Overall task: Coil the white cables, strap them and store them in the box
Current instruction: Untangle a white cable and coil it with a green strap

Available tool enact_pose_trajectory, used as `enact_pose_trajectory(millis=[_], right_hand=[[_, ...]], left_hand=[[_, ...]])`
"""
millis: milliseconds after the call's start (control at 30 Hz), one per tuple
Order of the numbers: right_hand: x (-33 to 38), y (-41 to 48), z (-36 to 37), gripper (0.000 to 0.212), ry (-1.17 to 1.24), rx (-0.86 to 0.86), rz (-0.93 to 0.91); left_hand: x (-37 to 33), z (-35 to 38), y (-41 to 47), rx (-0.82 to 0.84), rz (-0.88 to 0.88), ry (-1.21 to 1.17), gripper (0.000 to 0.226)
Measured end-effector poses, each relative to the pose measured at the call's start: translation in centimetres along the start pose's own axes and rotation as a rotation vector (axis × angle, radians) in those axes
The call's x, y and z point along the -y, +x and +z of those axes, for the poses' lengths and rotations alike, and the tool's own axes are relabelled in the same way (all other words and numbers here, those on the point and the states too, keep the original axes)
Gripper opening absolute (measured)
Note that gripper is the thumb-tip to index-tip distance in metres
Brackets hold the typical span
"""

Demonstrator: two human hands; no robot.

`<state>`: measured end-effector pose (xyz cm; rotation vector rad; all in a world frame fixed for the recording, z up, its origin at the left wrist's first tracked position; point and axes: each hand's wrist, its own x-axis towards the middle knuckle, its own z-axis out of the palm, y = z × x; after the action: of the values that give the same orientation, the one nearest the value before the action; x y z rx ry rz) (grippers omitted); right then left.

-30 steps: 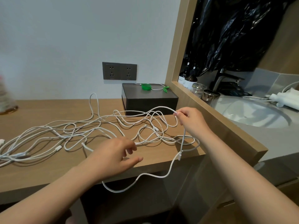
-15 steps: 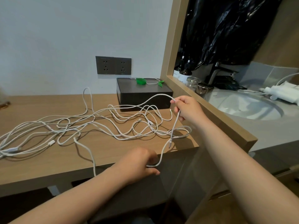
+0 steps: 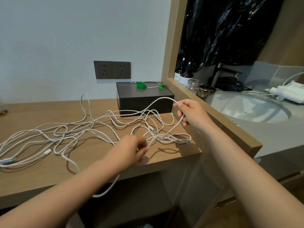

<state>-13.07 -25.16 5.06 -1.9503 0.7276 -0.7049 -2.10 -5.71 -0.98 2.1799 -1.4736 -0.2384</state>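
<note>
— At the right hand (image 3: pixel 192 114), what is held?
— One strand of the white cables (image 3: pixel 65 134) is pinched and kept raised, just in front of the box (image 3: pixel 144 102). Seemingly the same strand is gripped by the left hand (image 3: pixel 131 148), though that hand is blurred.
— What is changed?
— The left hand is brought up from below the desk (image 3: pixel 41 170) edge, so slack is gathered. Coiling is judged barely begun: the tangle is spread across the desk, and the green strap (image 3: pixel 141 85) is untouched on the box.
</note>
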Motion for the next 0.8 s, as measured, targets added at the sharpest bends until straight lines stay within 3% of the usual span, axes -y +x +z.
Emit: enact_pose_trajectory(millis=[133,200,333,500,667,800], right_hand=[[0.6,0.0,-0.5,0.025,0.005,0.046,-0.035],[0.9,0.0,-0.5,0.024,0.015,0.053,-0.047],[1.1,-0.1,-0.4,0.023,0.082,0.052,-0.035],[0.1,0.6,0.2,0.023,0.029,0.041,-0.014],[-0.2,0.9,0.4,0.023,0.002,0.05,-0.001],[0.5,1.0,0.5,0.022,0.002,0.041,-0.016]], left_hand=[[1.3,-3.1,2.6,-0.267,-0.019,0.102,0.011],[2.0,-3.8,4.2,-0.319,-0.057,0.156,0.011],[3.0,-2.9,6.9,-0.194,-0.084,0.327,0.017],[4.3,0.2,7.8,-0.049,-0.066,0.255,0.015],[4.9,-0.4,7.8,-0.129,-0.053,0.145,0.023],[4.0,-2.5,6.3,-0.233,-0.006,0.048,0.016]])
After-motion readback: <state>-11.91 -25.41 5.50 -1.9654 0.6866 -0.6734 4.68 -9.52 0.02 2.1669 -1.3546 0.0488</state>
